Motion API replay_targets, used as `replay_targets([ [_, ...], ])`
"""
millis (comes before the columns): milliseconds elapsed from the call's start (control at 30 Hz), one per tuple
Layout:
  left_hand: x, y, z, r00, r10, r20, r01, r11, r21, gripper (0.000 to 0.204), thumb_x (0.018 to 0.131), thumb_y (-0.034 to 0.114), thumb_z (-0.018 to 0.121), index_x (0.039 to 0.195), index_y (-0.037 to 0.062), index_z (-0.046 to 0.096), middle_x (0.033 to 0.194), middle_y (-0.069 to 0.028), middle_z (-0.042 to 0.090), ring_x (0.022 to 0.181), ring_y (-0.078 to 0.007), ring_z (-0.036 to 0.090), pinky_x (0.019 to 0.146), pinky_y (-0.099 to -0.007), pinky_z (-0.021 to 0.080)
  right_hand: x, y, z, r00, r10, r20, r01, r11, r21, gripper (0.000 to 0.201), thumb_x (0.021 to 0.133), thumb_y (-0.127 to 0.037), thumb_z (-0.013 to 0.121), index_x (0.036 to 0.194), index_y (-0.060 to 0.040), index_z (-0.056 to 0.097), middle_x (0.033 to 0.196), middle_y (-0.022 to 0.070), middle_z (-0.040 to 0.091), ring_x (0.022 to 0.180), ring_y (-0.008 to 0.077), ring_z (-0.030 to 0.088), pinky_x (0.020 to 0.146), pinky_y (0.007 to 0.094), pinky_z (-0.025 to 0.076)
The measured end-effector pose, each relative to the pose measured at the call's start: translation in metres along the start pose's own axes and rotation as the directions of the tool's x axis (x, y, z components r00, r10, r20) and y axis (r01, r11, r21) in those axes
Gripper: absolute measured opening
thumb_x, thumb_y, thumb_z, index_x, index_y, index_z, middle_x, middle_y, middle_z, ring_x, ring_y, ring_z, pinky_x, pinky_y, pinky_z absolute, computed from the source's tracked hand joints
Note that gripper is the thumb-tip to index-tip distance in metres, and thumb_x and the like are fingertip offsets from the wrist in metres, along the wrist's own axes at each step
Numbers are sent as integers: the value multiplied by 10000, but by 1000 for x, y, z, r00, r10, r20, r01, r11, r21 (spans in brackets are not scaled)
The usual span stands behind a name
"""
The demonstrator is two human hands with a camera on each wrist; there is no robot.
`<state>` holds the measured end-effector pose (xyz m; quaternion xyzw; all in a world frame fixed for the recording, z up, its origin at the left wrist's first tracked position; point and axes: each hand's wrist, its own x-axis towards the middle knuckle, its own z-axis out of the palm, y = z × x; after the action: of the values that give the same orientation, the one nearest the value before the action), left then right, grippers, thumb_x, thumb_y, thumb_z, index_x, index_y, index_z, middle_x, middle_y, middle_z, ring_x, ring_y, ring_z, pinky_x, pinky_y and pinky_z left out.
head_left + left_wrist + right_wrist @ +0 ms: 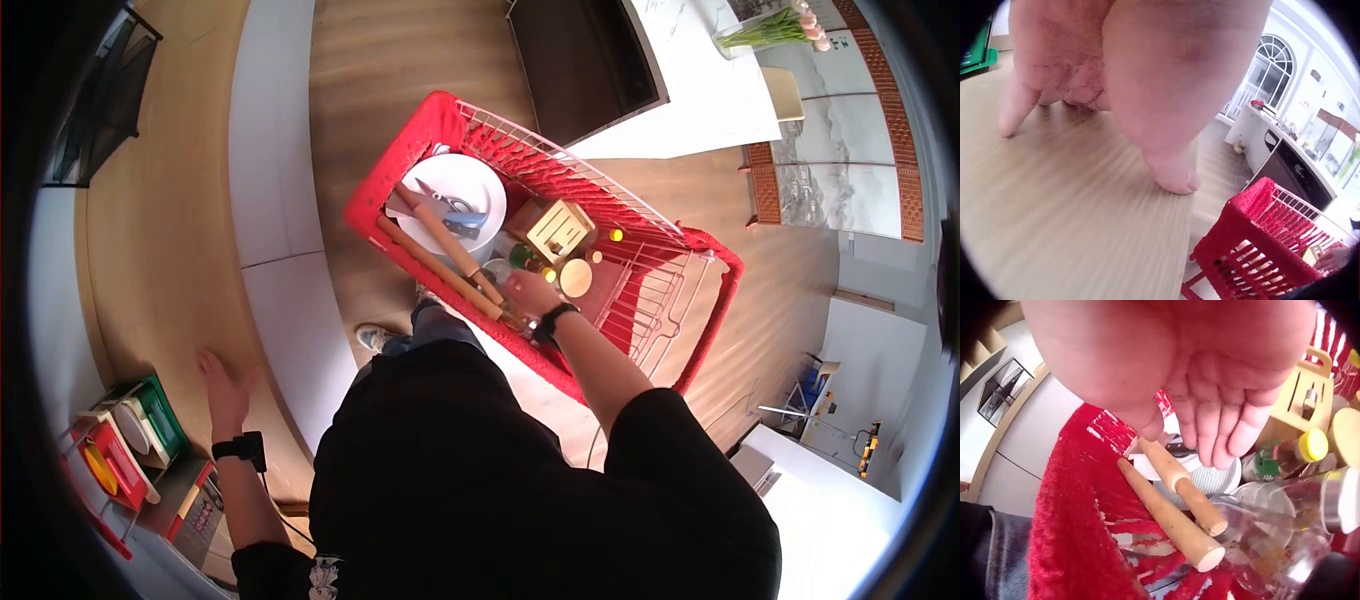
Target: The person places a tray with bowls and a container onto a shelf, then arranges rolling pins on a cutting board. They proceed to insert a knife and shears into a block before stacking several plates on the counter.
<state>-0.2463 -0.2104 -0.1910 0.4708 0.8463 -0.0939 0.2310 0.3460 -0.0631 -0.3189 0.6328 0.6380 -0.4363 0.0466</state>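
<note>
My right hand (530, 293) reaches down into a red-lined shopping cart (436, 112). In the right wrist view its fingers (1209, 434) are fairly straight, with nothing gripped. Below them lie a wooden rolling pin (1161, 464) with handles and a plain tapered wooden rod (1169, 515). Clear glass jars (1260, 519) and a yellow-capped bottle (1272, 459) stand alongside. Farther in, a white bowl (490, 185) bears scissors and a blue-handled knife (465, 218). My left hand (228, 395) rests on a wooden tabletop (1085, 212), fingertips and thumb (1175, 178) touching it.
A wooden knife block (560, 230) and a jar with a round wooden lid (575, 278) stand in the cart. Wire racks with plates and boards (125, 440) sit at the left. Beyond the cart is a white counter (690, 110) with a vase of flowers (765, 35).
</note>
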Motion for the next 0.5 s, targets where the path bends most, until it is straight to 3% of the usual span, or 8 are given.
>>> replay_targets([
  [133, 4, -8, 3, 1000, -19, 22, 20, 998, -60, 1084, 855, 349, 777, 1556, -68, 63, 1625, -313, 58, 1510, -468, 67, 1236, -470, 164, 61, 1, 46, 1000, 0, 20, 2, 994, -109, 348, 888, -357, 652, 1040, -48, 702, 1052, 224, 708, 1019, 366, 686, 852, 462, 550],
  [200, 5, -14, 5, 1000, -3, 28, 5, 998, -61, 1089, 854, 332, 780, 1556, -67, 49, 1626, -313, 47, 1511, -470, 55, 1237, -471, 159, 77, -3, 61, 956, 217, 199, -185, 969, -164, 474, 839, -397, 709, 1096, 1, 693, 1101, 217, 707, 1048, 369, 678, 878, 437, 544],
  [233, 6, -17, 7, 1000, 10, 22, -9, 998, -70, 1087, 855, 324, 781, 1560, -57, 46, 1627, -311, 37, 1511, -471, 49, 1237, -475, 158, 84, -3, 62, 955, 215, 206, -184, 970, -160, 474, 839, -397, 709, 1096, 1, 693, 1101, 217, 707, 1048, 369, 678, 878, 437, 544],
  [300, 4, -19, 8, 1000, 15, 27, -13, 998, -69, 1085, 856, 316, 781, 1563, -47, 43, 1629, -309, 28, 1511, -472, 43, 1236, -480, 157, 95, -1, 68, 901, 245, 358, -179, 961, -208, 545, 793, -401, 756, 1150, 4, 681, 1136, 227, 700, 1070, 375, 672, 888, 439, 547],
  [367, 0, -15, 7, 999, -24, 47, 29, 996, -88, 1093, 854, 310, 786, 1573, -15, 30, 1630, -307, 16, 1510, -474, 38, 1233, -490, 158, 98, 1, 74, 894, 290, 342, -229, 951, -208, 510, 810, -358, 751, 1158, 4, 668, 1109, 250, 696, 1061, 381, 672, 891, 446, 546],
  [433, -1, -19, 11, 999, -27, 37, 31, 994, -109, 1095, 855, 311, 786, 1576, -5, 25, 1629, -308, 15, 1510, -475, 40, 1232, -494, 160, 92, -1, 65, 965, 218, 144, -211, 976, -62, 466, 834, -336, 729, 1126, 20, 662, 1065, 254, 699, 1044, 386, 673, 894, 458, 543],
  [467, 1, -20, 13, 999, -25, 23, 28, 991, -132, 1097, 856, 312, 786, 1579, 6, 20, 1629, -309, 14, 1509, -477, 42, 1230, -498, 163, 85, 1, 56, 988, 137, 67, -135, 990, -25, 338, 860, -278, 662, 1063, -8, 645, 1064, 231, 705, 1024, 412, 670, 903, 478, 545],
  [500, 1, -19, 12, 1000, -29, 11, 30, 990, -137, 1097, 856, 312, 786, 1579, 6, 20, 1629, -309, 14, 1509, -477, 42, 1230, -498, 163, 80, -2, 41, 990, 125, 62, -123, 992, -27, 338, 860, -278, 662, 1063, -8, 645, 1064, 231, 705, 1024, 412, 670, 903, 478, 545],
])
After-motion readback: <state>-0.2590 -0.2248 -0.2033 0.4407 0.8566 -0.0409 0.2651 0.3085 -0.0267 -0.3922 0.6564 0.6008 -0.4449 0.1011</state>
